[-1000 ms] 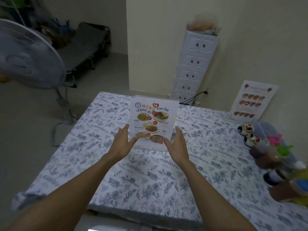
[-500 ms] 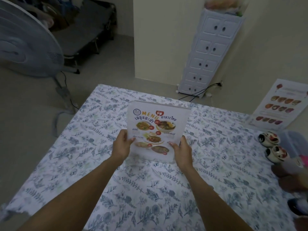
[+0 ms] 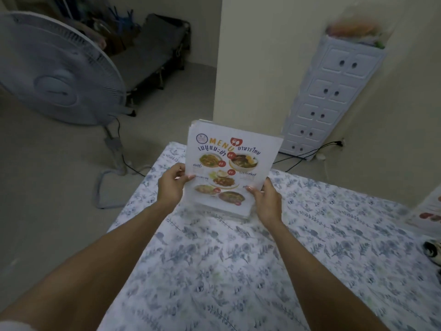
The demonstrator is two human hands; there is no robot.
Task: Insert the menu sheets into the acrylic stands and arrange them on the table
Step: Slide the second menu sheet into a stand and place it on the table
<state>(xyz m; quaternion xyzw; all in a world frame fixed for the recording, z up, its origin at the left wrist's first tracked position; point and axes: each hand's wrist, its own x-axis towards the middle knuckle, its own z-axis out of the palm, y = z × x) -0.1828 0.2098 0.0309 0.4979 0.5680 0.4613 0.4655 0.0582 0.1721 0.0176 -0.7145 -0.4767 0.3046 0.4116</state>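
Note:
An acrylic stand with a printed menu sheet (image 3: pixel 229 168) inside it is upright, tilted slightly, over the far part of the table (image 3: pixel 238 271). The sheet shows the word MENU and several food pictures. My left hand (image 3: pixel 170 187) grips its left edge and my right hand (image 3: pixel 266 201) grips its lower right edge. The stand's clear base (image 3: pixel 224 212) sits at or just above the flowered cloth; I cannot tell whether it touches. A second menu stand (image 3: pixel 427 211) shows partly at the right edge.
A standing fan (image 3: pixel 59 70) is on the floor at the left, its cable near the table's corner. A white drawer tower (image 3: pixel 334 96) leans against the wall behind. A dark folding cot (image 3: pixel 152 51) is at the far back. A small painted object (image 3: pixel 433 252) lies at the right edge.
Both hands went from open beside the stand to gripping its sides. The stand has been carried toward the table's far left edge, and my view has swung left.

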